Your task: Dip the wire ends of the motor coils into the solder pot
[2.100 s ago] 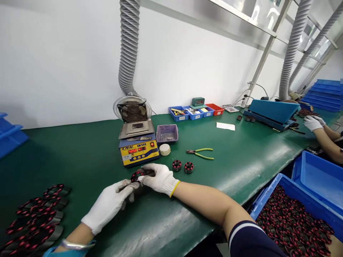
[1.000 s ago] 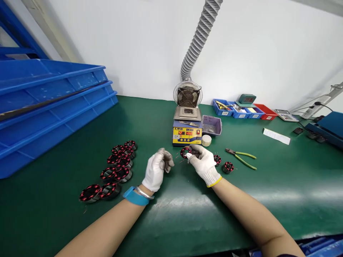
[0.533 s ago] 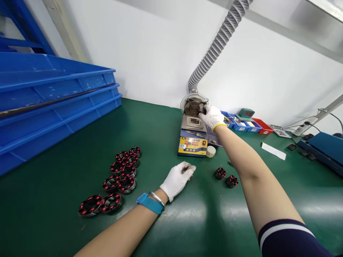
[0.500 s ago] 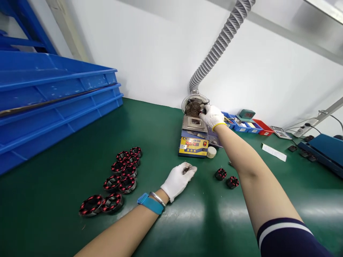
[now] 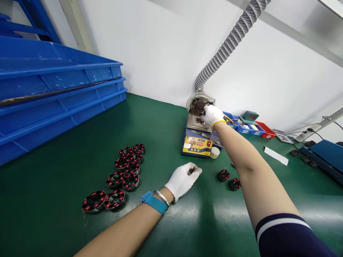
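My right hand [image 5: 212, 115], in a white glove, is stretched out over the top plate of the yellow-and-blue solder pot [image 5: 197, 142], in front of its round fan [image 5: 198, 104]. Its fingers are closed; the red-wound coil it carried is hidden behind them. My left hand [image 5: 183, 179], also gloved, rests on the green bench with fingers curled loosely and grey-stained tips pinched together. Two small red-and-black coils [image 5: 229, 179] lie to its right. A cluster of several wound coils [image 5: 120, 174] lies to its left.
Stacked blue trays [image 5: 53, 96] fill the left side. A grey ribbed hose [image 5: 230, 41] rises from the fan. Small blue and red bins [image 5: 248, 127], a green clock [image 5: 250, 116], a white roll [image 5: 214, 152], a paper slip [image 5: 276, 155] and a blue machine [image 5: 325, 157] stand at the right.
My right hand carried a coil from in front of me up to the solder pot and holds there. My left hand dropped to the bench. The view swung left.
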Motion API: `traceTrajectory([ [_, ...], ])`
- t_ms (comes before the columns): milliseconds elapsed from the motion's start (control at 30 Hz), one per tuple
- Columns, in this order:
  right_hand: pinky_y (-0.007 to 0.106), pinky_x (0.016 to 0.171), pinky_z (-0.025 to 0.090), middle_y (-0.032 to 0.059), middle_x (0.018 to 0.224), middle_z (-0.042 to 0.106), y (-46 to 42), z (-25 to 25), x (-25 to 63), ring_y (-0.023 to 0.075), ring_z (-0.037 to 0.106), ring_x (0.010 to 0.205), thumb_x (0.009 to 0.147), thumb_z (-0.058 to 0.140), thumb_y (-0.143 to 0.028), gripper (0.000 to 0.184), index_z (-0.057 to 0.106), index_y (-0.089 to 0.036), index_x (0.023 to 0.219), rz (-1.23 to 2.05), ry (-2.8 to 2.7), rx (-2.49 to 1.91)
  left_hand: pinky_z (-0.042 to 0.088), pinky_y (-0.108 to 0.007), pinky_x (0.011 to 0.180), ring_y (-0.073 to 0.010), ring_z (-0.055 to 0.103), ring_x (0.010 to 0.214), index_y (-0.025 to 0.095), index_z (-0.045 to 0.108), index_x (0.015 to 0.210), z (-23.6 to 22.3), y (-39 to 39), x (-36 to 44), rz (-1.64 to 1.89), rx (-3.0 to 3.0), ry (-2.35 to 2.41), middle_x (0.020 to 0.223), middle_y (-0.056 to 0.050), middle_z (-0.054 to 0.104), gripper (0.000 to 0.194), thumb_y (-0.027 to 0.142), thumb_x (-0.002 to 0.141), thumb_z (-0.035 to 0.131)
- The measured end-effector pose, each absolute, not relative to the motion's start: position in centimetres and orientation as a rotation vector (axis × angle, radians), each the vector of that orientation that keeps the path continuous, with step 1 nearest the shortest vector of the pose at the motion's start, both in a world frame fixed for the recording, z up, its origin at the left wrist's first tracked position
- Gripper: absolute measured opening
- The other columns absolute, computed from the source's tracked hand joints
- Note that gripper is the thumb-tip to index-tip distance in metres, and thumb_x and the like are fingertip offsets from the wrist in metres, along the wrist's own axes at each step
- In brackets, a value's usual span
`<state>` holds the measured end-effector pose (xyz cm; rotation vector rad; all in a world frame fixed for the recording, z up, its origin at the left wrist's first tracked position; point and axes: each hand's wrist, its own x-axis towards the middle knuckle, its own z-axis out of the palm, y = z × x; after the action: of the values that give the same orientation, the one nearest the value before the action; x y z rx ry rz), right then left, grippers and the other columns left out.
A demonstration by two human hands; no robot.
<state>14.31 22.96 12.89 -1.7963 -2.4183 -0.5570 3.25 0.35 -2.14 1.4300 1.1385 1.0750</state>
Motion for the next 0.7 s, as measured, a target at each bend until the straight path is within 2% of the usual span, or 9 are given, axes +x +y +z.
traceTrajectory([
  [133, 0.043, 0.082, 0.05, 0.0138, 0.111, 0.062, 22.6, 13.6, 14.7, 0.0318, 0.061, 0.101, 0.079, 0.055, -0.04, 0.038, 0.061, -0.019, 0.109, -0.503, -2.334, -1.765, 0.048, -0.028, 0.079, -0.0175, 0.063, 0.083, 0.017, 0.063, 0.088, -2.2, 0.4, 3.3, 1.102, 1.407, 1.115, 0.089, -0.005, 0.069, 0.023, 0.038, 0.082, 0.056],
  [267, 0.039, 0.082, 0.05, 0.0089, 0.103, 0.066, 20.9, 14.7, 15.3, 0.0282, 0.062, 0.097, 0.077, 0.056, -0.043, 0.037, 0.065, -0.022, 0.107, -0.321, -2.171, -1.738, 0.048, -0.029, 0.08, -0.0177, 0.063, 0.085, 0.016, 0.062, 0.102, -2.5, 0.5, 3.4, 1.15, 1.339, 1.146, 0.095, -0.007, 0.069, 0.034, 0.042, 0.081, 0.058],
  [367, 0.038, 0.081, 0.05, 0.004, 0.098, 0.069, 18.2, 14.8, 15.7, 0.0263, 0.063, 0.095, 0.075, 0.058, -0.047, 0.039, 0.067, -0.025, 0.107, -0.134, -2.081, -1.679, 0.049, -0.028, 0.075, -0.0158, 0.062, 0.078, 0.014, 0.059, 0.116, -2.6, 0.7, 3.4, 1.213, 1.288, 1.179, 0.092, -0.006, 0.068, 0.046, 0.044, 0.08, 0.06],
  [433, 0.037, 0.081, 0.05, 0.0025, 0.097, 0.07, 15.9, 14.2, 15.7, 0.0251, 0.064, 0.094, 0.073, 0.061, -0.048, 0.04, 0.068, -0.026, 0.105, 0.022, -2.049, -1.642, 0.049, -0.026, 0.074, -0.0135, 0.061, 0.074, 0.014, 0.053, 0.126, -2.7, 0.9, 3.4, 1.296, 1.245, 1.187, 0.096, -0.007, 0.068, 0.053, 0.042, 0.081, 0.06],
  [533, 0.036, 0.08, 0.051, 0.0021, 0.096, 0.071, 12.4, 11.9, 15.3, 0.0234, 0.066, 0.09, 0.071, 0.064, -0.05, 0.041, 0.07, -0.026, 0.104, 0.308, -2.036, -1.613, 0.05, -0.025, 0.075, -0.0123, 0.062, 0.075, 0.016, 0.04, 0.139, -2.8, 1.0, 3.3, 1.415, 1.238, 1.247, 0.117, -0.011, 0.064, 0.064, 0.04, 0.083, 0.058],
  [600, 0.038, 0.081, 0.052, 0.002, 0.099, 0.071, 10.3, 9.9, 14.8, 0.0237, 0.067, 0.09, 0.07, 0.066, -0.052, 0.047, 0.068, -0.028, 0.11, 0.481, -2.039, -1.605, 0.051, -0.027, 0.075, -0.0143, 0.064, 0.076, 0.016, 0.028, 0.146, -2.8, 0.9, 3.2, 1.429, 1.304, 1.319, 0.125, -0.013, 0.061, 0.071, 0.042, 0.085, 0.055],
  [700, 0.04, 0.086, 0.051, 0.0024, 0.105, 0.07, 7.6, 7.1, 13.9, 0.0249, 0.065, 0.096, 0.072, 0.065, -0.051, 0.056, 0.059, -0.029, 0.124, 0.65, -2.045, -1.572, 0.05, -0.031, 0.084, -0.0214, 0.067, 0.089, 0.012, 0.015, 0.15, -2.8, 0.6, 2.9, 1.418, 1.408, 1.401, 0.122, -0.015, 0.062, 0.076, 0.04, 0.088, 0.05],
])
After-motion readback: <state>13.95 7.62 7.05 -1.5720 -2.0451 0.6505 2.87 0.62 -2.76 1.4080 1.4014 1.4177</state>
